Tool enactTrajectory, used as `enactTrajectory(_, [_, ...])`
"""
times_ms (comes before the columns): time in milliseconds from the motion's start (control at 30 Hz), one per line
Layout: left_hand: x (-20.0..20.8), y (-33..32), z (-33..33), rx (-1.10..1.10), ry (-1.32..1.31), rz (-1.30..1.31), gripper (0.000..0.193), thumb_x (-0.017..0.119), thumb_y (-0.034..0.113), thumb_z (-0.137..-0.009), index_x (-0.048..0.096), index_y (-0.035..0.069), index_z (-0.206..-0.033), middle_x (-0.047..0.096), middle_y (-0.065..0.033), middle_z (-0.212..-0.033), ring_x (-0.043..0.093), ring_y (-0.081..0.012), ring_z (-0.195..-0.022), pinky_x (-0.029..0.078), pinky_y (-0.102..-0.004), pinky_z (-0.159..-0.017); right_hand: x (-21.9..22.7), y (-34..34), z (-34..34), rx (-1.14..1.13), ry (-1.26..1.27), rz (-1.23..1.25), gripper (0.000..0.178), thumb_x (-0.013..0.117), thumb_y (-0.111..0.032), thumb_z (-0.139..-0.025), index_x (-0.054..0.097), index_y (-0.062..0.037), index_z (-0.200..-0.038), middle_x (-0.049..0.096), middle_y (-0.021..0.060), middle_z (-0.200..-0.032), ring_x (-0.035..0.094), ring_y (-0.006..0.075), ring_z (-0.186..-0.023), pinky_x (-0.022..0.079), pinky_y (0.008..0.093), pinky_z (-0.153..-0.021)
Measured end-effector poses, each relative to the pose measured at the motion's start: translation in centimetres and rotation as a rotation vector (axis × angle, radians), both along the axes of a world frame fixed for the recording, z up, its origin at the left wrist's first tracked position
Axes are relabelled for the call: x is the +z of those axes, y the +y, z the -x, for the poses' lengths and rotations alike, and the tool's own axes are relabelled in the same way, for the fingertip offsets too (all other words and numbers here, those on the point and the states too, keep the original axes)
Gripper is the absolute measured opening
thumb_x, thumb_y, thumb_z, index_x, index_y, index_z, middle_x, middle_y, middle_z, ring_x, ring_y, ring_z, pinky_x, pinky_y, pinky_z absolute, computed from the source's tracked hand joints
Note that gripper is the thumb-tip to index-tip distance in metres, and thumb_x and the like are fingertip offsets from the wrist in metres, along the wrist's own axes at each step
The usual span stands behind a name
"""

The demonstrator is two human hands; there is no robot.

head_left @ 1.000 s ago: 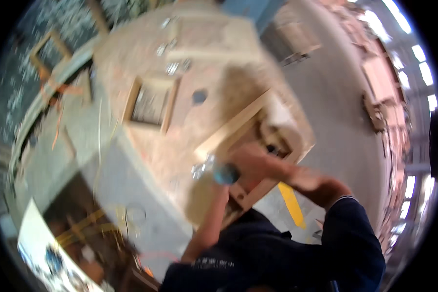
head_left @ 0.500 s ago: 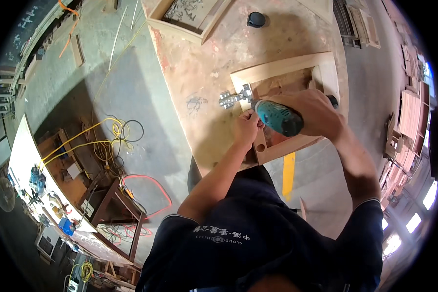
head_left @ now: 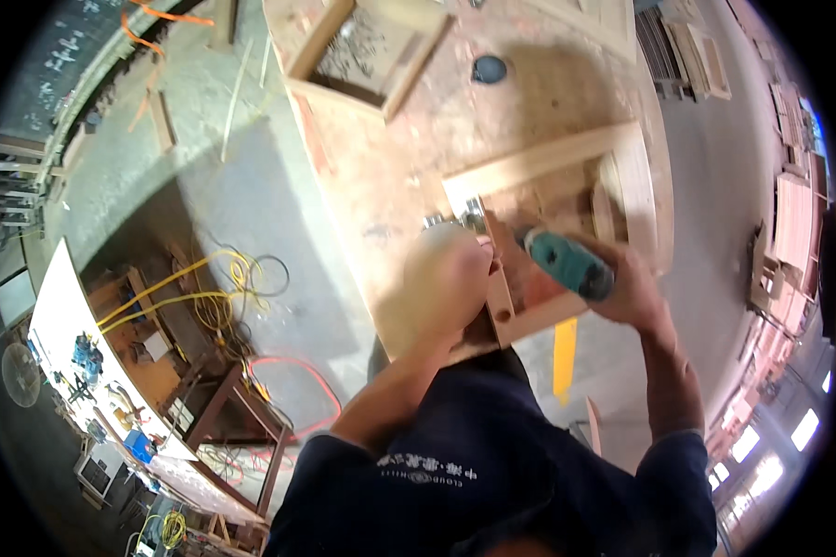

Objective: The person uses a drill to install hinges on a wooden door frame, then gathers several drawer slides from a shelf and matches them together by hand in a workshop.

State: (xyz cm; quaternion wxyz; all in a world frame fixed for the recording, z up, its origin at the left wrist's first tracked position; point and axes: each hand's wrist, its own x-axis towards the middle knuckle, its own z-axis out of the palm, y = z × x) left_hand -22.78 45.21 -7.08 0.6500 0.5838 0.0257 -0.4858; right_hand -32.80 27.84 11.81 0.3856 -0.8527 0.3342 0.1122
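My right hand (head_left: 630,290) is closed round a teal cordless drill (head_left: 571,264), held over the opening of a pale wooden frame (head_left: 548,158). The drill's nose points up and left, apart from the silver cabinet hinge (head_left: 474,215) on the frame's left rail. My left hand (head_left: 448,278) is smeared in the picture, beside that rail and just below the hinge. One fingertip shows near the rail; the other fingers cannot be made out. Part of the hinge is hidden behind this hand. A round hole shows in the rail's near end.
On the workbench (head_left: 409,148) stand a wooden tray (head_left: 404,88) with loose metal screws and a small dark round object (head_left: 489,69). Yellow cables (head_left: 218,302) and a red hose (head_left: 320,381) lie on the floor at left, near a second bench (head_left: 74,316) with tools.
My right hand has drawn the drill back from the hinge, to the right and nearer to me. My left hand now covers part of the hinge. The whole view has shifted slightly.
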Motion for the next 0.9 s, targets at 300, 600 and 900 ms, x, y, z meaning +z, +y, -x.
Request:
enactTrajectory(300, [6.7, -7.5, -24.7, -0.007, -1.125, -0.220, 0.012, 0.064, 0.007, -0.092, 0.072, 0.000, -0.098, 0.071, -0.0152, -0.088, 0.068, -0.0239, -0.078, 0.053, -0.0340, -0.074, -1.0, 0.0, 0.9, -0.118, 0.176, 0.060, 0.047, 0.065, -0.003, -0.075, 0.066, -0.0145, -0.120, 0.068, 0.0219, -0.097, 0.063, 0.0442, -0.095, 0.052, 0.0469, -0.079])
enactTrajectory(600, [-2.1, -17.6, -32.9, -0.715, -1.690, -0.665, 0.023, 0.054, 0.014, -0.093, 0.073, 0.008, -0.103, 0.070, -0.0171, -0.107, 0.070, -0.0365, -0.095, 0.058, -0.0456, -0.083, -1.0, -1.2, 1.3, -0.054, 0.189, 0.066, 0.047, 0.067, 0.000, -0.070, 0.066, -0.0127, -0.115, 0.069, 0.0198, -0.094, 0.066, 0.0421, -0.092, 0.054, 0.0459, -0.077])
enactTrajectory(900, [-1.6, -18.2, -32.3, -0.956, -1.777, -0.748, 0.019, 0.052, 0.009, -0.094, 0.065, 0.001, -0.105, 0.064, -0.0184, -0.110, 0.071, -0.0348, -0.093, 0.060, -0.0420, -0.079, -1.3, -2.6, 2.7, -0.125, 0.165, 0.020, 0.044, 0.070, -0.006, -0.070, 0.065, -0.0148, -0.113, 0.070, 0.0181, -0.092, 0.065, 0.0418, -0.090, 0.053, 0.0478, -0.074])
